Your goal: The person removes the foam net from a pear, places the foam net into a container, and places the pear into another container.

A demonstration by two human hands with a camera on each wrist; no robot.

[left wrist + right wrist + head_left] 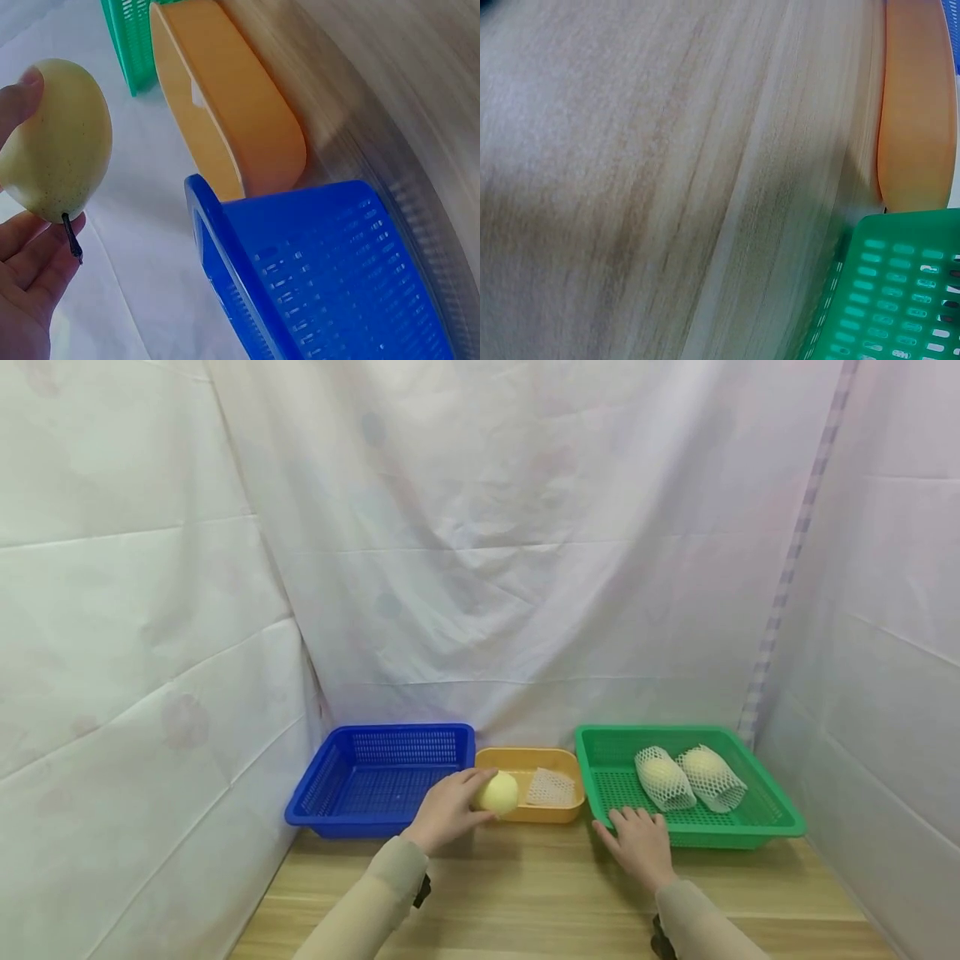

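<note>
A pale yellow pear (500, 794) with a dark stem is gripped by my left hand (452, 807), between thumb and fingers, above the front of the orange tray (528, 815). The left wrist view shows the pear (64, 142) up close with its stem end toward the palm. A white foam net sleeve (551, 787) lies in that tray. My right hand (639, 842) is at the front left rim of the green basket (720, 841), fingers extended and holding nothing; whether they touch the rim I cannot tell. The right wrist view does not show this hand.
Two pale round fruits in foam net sleeves, one sleeved fruit (664, 779) and another (711, 777), lie in the green basket's right part. A blue basket (324, 820) stands left of the orange tray. Wooden table (525, 902) runs in front; white cloth (487, 568) hangs behind.
</note>
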